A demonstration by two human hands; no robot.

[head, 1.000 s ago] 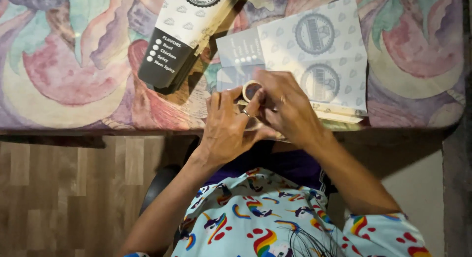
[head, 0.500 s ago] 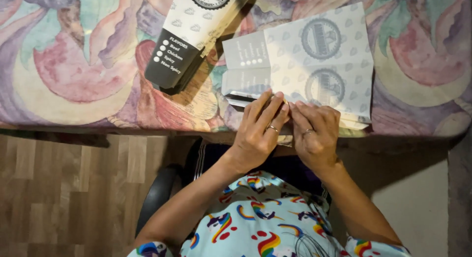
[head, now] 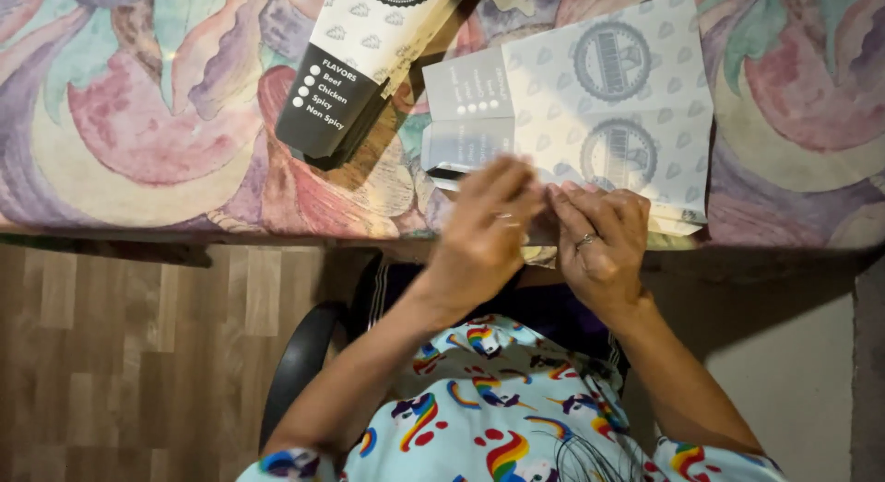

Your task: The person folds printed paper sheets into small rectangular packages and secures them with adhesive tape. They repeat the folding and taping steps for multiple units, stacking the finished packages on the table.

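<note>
My left hand (head: 487, 238) and my right hand (head: 601, 242) meet at the table's near edge, fingertips touching each other. Both press on the near edge of a flat grey-white patterned carton sheet (head: 613, 104) that lies unfolded on the table. The left hand is blurred by motion. A ring sits on one finger of the right hand. Whatever lies under the fingers is hidden. A folded black-and-white carton (head: 369, 63) lies tilted just to the left of the sheet, out of reach of either hand.
The table (head: 138, 123) carries a cloth with pink, green and purple swirls. Its front edge runs just under my hands. A black chair (head: 300, 367) is under me, with a wooden floor (head: 111, 353) to the left and a pale floor on the right.
A small tape roll seen between my hands a second ago is no longer visible. Both hands have moved right and forward onto the sheet's near edge, fingers flatter.
</note>
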